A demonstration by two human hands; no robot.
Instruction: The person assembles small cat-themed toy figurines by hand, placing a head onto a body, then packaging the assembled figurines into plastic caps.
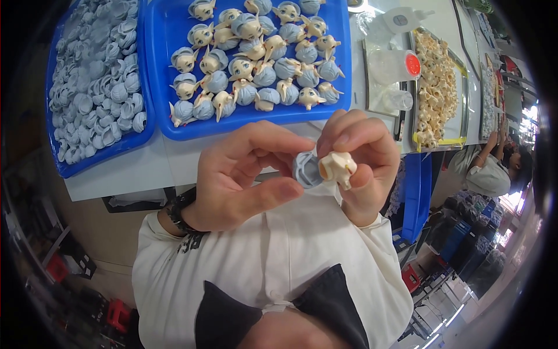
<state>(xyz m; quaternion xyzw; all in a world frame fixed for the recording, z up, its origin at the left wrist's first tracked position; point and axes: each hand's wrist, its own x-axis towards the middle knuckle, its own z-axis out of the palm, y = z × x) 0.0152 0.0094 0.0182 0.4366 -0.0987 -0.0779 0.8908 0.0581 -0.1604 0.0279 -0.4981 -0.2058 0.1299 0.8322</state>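
Between thumb and fingers, my left hand [247, 174] grips a grey-blue doll hair piece [306, 170], its hollow side partly showing. My right hand [363, 157] pinches a cream doll head piece [338, 168] with an opening toward the hair piece. The two parts meet or nearly meet in front of my chest; whether they are joined I cannot tell. Beyond my hands, a blue tray [250, 125] holds many doll heads with grey-blue hair, painted eyes and pointed ears. Some lie face up, others on their sides.
At the far left a second blue tray [148, 125] is heaped with loose grey-blue hair pieces. To the right are a jar with a red lid [412, 65], a white squeeze bottle [401, 20] and a tray of cream head parts [433, 87]. Another person [488, 168] sits farther right.
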